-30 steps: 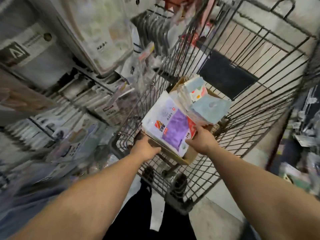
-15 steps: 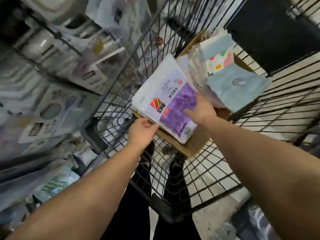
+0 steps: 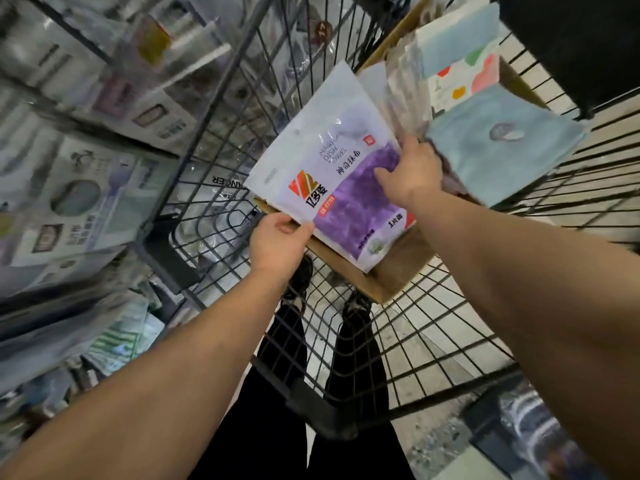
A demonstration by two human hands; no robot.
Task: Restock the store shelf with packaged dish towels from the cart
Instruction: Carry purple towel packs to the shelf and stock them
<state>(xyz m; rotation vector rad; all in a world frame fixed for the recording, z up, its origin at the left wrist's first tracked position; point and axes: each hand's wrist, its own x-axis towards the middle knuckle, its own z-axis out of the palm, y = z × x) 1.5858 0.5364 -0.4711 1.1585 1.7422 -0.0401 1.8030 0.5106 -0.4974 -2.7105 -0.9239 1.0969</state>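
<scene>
A white and purple dish towel packet [image 3: 332,174] lies tilted on top of a brown cardboard box [image 3: 388,278] inside the black wire cart [image 3: 214,140]. My left hand [image 3: 277,242] pinches the packet's near bottom edge. My right hand [image 3: 410,174] grips its right side, thumb on the purple front, fingers behind it. Behind the packet, more clear-wrapped packets [image 3: 405,88] stand in the box, with light blue towel packets [image 3: 498,143] leaning to the right.
Store shelves [image 3: 79,188] packed with packaged goods run along the left, close to the cart's side. A black panel [image 3: 571,46] hangs at the cart's top right. My dark-trousered legs [image 3: 349,368] show through the cart's wire floor, above a tiled floor.
The view has closed in on the cart. My right hand slid up the packet's right side, and my left hand took hold of its bottom edge.
</scene>
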